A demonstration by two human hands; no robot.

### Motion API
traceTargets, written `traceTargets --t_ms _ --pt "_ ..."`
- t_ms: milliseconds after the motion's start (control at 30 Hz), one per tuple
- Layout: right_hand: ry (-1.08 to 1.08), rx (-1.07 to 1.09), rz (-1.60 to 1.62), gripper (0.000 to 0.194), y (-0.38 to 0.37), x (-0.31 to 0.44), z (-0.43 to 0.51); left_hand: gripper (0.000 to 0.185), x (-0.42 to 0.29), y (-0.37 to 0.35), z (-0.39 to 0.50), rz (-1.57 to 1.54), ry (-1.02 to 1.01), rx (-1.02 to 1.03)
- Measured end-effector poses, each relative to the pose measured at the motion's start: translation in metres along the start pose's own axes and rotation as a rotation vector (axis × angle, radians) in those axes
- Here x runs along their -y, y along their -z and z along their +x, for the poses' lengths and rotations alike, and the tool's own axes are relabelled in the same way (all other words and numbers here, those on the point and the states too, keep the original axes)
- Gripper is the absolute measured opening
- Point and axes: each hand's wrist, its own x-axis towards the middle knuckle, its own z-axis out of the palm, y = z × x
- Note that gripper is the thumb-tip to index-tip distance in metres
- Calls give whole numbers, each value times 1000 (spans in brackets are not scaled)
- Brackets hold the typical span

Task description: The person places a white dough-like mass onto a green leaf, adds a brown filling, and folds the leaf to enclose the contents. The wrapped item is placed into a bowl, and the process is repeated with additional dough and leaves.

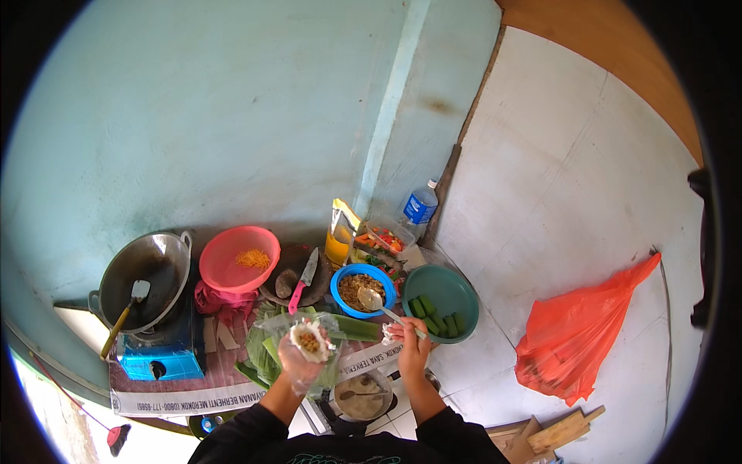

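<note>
My left hand [295, 361], palm up, supports a clear plastic sheet [333, 325] with a flattened patch of white rice [297, 337] on it. Brown crumbly filling [311, 343] lies in the middle of the rice. In my right hand [414, 348] is a metal spoon [371, 298], its bowl over the brown mixture [349, 289] in a blue plastic bowl [335, 291]. A small white lump [388, 334], perhaps rice, is at the fingers of that hand. Banana leaf pieces [356, 328] lie beneath and behind my left hand.
Right of the blue bowl, a green basin [446, 284] contains several green leaf-wrapped rolls [435, 325]. A pink-handled knife [304, 281] rests across a stone mortar [322, 281]. Leftward are a pink basin [223, 261] and a wok [124, 261] on a blue stove [156, 354]. A pot [365, 409] sits below my hands.
</note>
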Motion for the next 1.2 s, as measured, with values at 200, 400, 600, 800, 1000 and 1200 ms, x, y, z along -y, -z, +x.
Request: traceTargets --t_ms 200,400,600,800,1000,1200 --pt "-448 -76 35 39 -2 -80 57 43 -52 24 -79 95 -20 -130" --pt "-412 0 -634 39 39 -101 56 45 -91 32 -150 213 -207 -171" --pt "-80 589 -1154 9 62 -194 -48 52 -103 40 -176 254 -260 -226" --pt "217 587 -1593 13 77 -280 -100 49 -113 37 -175 298 -254 -281" --pt "108 672 -1578 13 84 -284 -104 49 -111 38 -163 108 -252 -409" --pt "-429 476 -1520 16 88 -194 -92 44 -91 47 -134 156 -60 -351"
